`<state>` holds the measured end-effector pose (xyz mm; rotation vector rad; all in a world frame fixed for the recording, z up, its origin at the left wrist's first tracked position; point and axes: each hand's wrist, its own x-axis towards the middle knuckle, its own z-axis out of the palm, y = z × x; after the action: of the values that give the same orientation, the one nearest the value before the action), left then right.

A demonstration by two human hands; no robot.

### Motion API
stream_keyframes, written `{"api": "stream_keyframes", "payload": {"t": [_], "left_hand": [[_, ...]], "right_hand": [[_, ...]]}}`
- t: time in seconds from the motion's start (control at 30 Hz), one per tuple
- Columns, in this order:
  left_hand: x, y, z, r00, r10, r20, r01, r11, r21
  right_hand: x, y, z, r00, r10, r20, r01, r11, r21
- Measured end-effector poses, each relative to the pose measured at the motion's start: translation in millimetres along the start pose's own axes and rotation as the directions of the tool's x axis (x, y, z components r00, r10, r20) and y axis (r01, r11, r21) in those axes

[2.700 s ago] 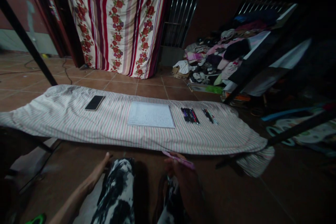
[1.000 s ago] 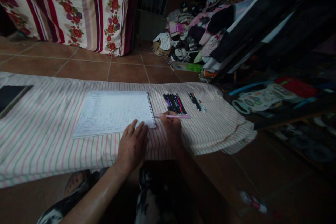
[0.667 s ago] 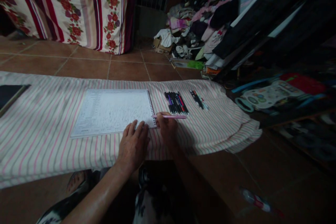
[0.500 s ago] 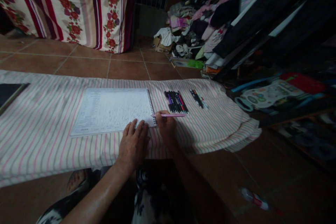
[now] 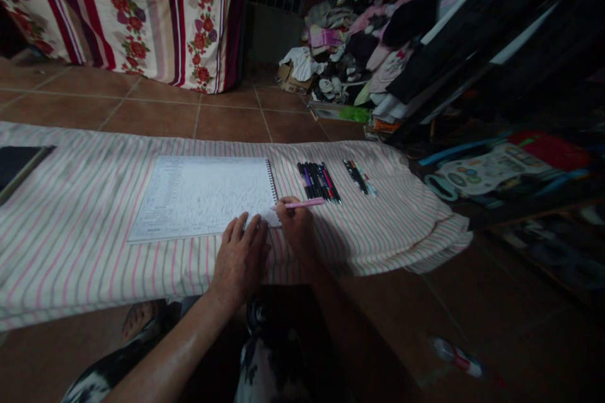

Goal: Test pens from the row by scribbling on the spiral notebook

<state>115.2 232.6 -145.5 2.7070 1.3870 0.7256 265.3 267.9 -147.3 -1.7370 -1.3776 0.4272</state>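
The left hand (image 5: 239, 261) is resting near the lower edge of a spiral notebook (image 5: 203, 198), its fingers (image 5: 241, 223) spread open with their tips at the page. The right hand (image 5: 297, 225) is gripping a pink pen (image 5: 302, 203) in closed fingers, and it is partly hiding the notebook's lower right corner. The notebook is lying on a striped cloth (image 5: 85, 264), with a bunch of pens (image 5: 319, 182) and a smaller group of pens (image 5: 359, 176) beside it. The page's writing is too small to read. A dark flat device (image 5: 19, 164) is getting cut off by the frame's left edge. Farther off, a heap of clothes (image 5: 363, 56) is spilling onto the tile floor (image 5: 231, 123) near a floral curtain (image 5: 142, 12).
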Motion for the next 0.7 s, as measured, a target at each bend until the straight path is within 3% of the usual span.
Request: {"api": "stream_keyframes", "payload": {"t": [0.33,0.5,0.7], "left_hand": [[1.0,1.2,-0.2,1.0,-0.017,0.02,0.016,1.0,0.018],[2.1,2.2,-1.9,1.0,-0.027,0.004,0.027,0.999,0.027],[3.8,5.4,-3.9,0.999,-0.029,-0.036,0.03,0.999,0.025]], "right_hand": [[-1.0,2.4,0.2,0.999,-0.039,-0.012,0.039,0.997,0.064],[-1.7,-0.8,-2.3,0.999,0.037,0.031,-0.039,0.996,0.078],[-8.5,-6.4,-18.4,0.996,0.088,-0.016,-0.083,0.979,0.189]]}}
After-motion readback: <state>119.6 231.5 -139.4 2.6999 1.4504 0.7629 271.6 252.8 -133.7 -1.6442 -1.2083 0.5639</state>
